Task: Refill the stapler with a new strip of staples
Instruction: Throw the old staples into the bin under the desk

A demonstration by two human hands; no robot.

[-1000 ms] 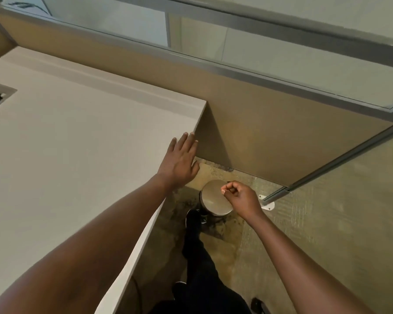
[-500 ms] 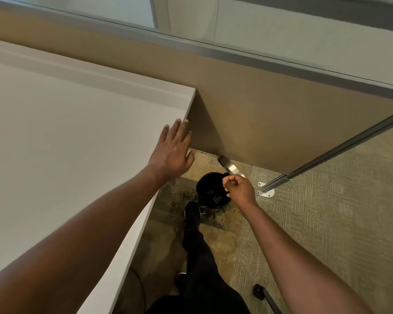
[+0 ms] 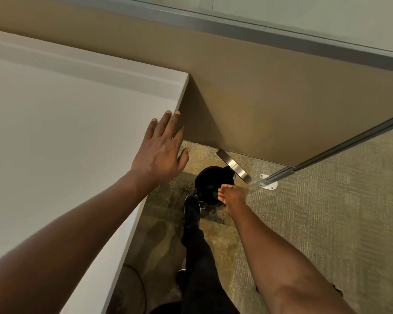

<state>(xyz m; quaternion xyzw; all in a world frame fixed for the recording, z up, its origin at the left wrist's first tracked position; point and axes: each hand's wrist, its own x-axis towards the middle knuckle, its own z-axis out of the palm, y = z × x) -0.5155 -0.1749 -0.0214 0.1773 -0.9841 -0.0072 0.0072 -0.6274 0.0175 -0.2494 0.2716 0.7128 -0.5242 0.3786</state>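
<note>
Black round open bin is seen at lower centre, no stapler: refilling is judged undone. On the white desktop the left hand is laid flat; whether anything is pinched by the right hand cannot be told.

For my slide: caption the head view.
Right hand hangs over the open pedal bin; left hand lies open at the desk edge.

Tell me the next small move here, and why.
Likely the right hand should open its bunched fingers to let go of whatever they pinch: it hangs over the bin, whose lid stands raised, the shoe at its base. Nothing shows between the fingers, so that is a guess.
</note>
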